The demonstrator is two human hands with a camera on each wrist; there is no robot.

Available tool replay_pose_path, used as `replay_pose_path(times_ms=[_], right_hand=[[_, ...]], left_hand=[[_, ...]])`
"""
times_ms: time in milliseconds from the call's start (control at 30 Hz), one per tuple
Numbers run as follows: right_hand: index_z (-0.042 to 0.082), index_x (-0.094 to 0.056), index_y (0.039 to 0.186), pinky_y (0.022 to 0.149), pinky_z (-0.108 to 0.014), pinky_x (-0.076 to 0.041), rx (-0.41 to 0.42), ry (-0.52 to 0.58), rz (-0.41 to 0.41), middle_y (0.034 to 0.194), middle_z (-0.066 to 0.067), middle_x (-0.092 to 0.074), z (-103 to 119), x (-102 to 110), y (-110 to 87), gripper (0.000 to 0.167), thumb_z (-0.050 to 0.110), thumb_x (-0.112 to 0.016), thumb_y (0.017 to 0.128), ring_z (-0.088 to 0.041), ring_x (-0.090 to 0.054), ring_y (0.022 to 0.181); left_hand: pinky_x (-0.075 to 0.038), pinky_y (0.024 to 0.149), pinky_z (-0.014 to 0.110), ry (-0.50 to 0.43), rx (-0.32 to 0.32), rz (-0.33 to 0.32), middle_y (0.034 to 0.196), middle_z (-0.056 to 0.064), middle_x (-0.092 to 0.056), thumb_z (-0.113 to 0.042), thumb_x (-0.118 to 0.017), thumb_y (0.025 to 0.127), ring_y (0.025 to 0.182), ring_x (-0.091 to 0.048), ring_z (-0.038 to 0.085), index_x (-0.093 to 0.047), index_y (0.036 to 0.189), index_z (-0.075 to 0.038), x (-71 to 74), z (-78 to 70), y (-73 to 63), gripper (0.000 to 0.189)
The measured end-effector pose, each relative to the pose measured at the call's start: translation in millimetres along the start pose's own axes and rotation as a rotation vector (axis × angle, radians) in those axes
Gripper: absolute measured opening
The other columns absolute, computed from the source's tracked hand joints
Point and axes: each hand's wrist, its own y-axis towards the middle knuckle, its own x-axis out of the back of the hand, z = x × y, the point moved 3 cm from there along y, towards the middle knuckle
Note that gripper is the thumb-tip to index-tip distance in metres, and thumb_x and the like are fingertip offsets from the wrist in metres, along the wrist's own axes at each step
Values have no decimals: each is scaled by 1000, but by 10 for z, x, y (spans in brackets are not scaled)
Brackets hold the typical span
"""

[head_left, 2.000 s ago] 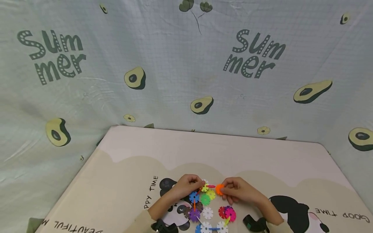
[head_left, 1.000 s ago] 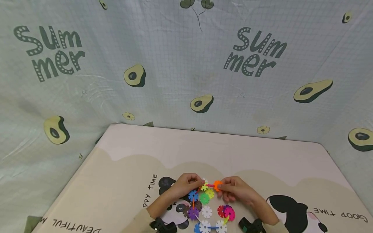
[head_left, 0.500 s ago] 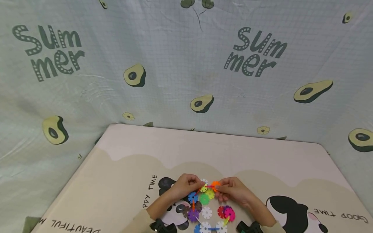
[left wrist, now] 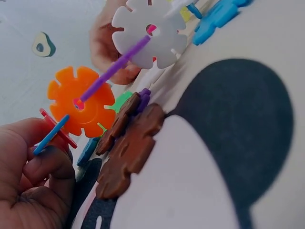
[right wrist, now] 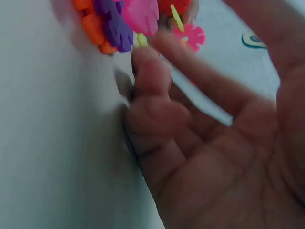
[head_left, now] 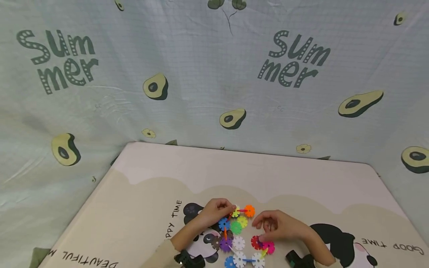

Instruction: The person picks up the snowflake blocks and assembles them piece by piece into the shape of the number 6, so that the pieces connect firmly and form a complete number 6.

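Between thumb and fingers my left hand [head_left: 217,214] pinches a chain of interlocking snowflake discs at its far end, by the yellow disc [head_left: 236,212]. In the left wrist view, its fingertips hold a red disc [left wrist: 58,128] seen edge-on, beside an orange one [left wrist: 82,101]. An orange disc [head_left: 249,211] ends the chain, joined through a pink edge-on piece. My right hand [head_left: 281,225] hovers with loosely bent fingers and nothing in them, close over red [head_left: 256,242] and pink discs [head_left: 269,247]. The right wrist view has its fingertips near a pink disc [right wrist: 140,16].
Loose green [head_left: 236,227] and white discs [head_left: 239,243] lie inside the curve of the chain. Brown discs [left wrist: 126,155] lie by the panda print. A printed cloth [head_left: 201,175] covers the table, and an avocado-patterned curtain [head_left: 194,67] hangs behind it.
My right hand pushed the orange disc left onto the pink piece, let go of it and moved right and nearer, over the red and pink discs. My left hand kept its hold.
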Motion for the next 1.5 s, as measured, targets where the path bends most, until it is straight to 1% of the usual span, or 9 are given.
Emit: replay_pose_path(times_ms=[133, 233, 367, 467, 700, 967, 1133, 1333, 1500], right_hand=[[6, -64, 114, 55, -17, -41, 151, -103, 108, 109, -10, -56, 36, -49, -87, 31, 10, -75, 86, -16, -46, 67], [10, -66, 112, 59, -17, -42, 140, -112, 95, 114, -6, -57, 33, -59, -123, 23, 11, -70, 90, -13, -49, 73], [11, -65, 113, 63, -20, -44, 156, -118, 117, 117, -7, -57, 39, -69, -193, 27, 12, -73, 88, -13, -52, 86], [12, -65, 111, 61, -22, -45, 203, -159, 130, 119, -9, -55, 39, -86, -226, 30, 15, -78, 84, -15, -52, 86], [16, -67, 107, 62, -21, -48, 179, -248, -40, 112, -5, -58, -9, -54, -218, 22, 16, -75, 86, -10, -52, 75], [12, -66, 119, 74, -23, -49, 121, -333, -199, 121, -9, -58, -27, 39, -245, 32, 12, -71, 88, -8, -51, 104], [10, -65, 120, 73, -23, -49, 158, -396, -265, 119, -10, -60, -28, 94, -202, 31, 8, -69, 89, -12, -53, 99], [10, -68, 112, 88, -20, -48, 192, -469, -364, 112, -8, -63, 26, 138, -144, 37, -13, -62, 84, -9, -57, 105], [7, -69, 102, 85, -24, -52, 230, -460, -422, 102, -7, -66, 176, 87, 7, 22, -8, -66, 85, -13, -61, 96]], left_hand=[[-39, 58, 18, 6, -10, -3, 76, -2, -56, -22, -59, 97, 66, -46, 9, -68, 93, 2, 14, 1, -7, 26], [-37, 55, 17, -1, -13, -2, 74, -2, -55, -22, -59, 97, 62, -43, 9, -68, 94, 2, 11, 7, -5, 26], [-36, 54, 17, -14, -16, 7, 75, -2, -54, -22, -59, 98, 61, -43, 8, -68, 95, 3, 1, 10, -2, 26], [-37, 56, 17, -14, -18, 9, 77, -3, -56, -21, -59, 98, 63, -44, 8, -68, 96, 3, 2, 10, -3, 26], [-36, 48, 17, -27, -27, 14, 69, -3, -51, -20, -58, 98, 52, -40, 7, -66, 100, 4, 14, -3, -7, 25], [-36, 43, 16, -145, -2, 59, 62, -3, -46, -17, -57, 97, 44, -36, 6, -57, 97, 4, -16, 16, -12, 21], [-31, 42, 15, -227, 43, 87, 59, -3, -41, -20, -56, 99, 44, -32, 6, -54, 92, 0, -23, 29, -12, 21], [-32, 42, 15, -320, 93, 99, 58, -3, -38, -33, -47, 103, 44, -31, 5, -51, 114, 3, 3, 14, -33, 38], [-33, 42, 14, -293, 99, 120, 60, -3, -46, -38, -47, 103, 42, -32, 5, -53, 123, 4, 22, -7, -45, 46]])
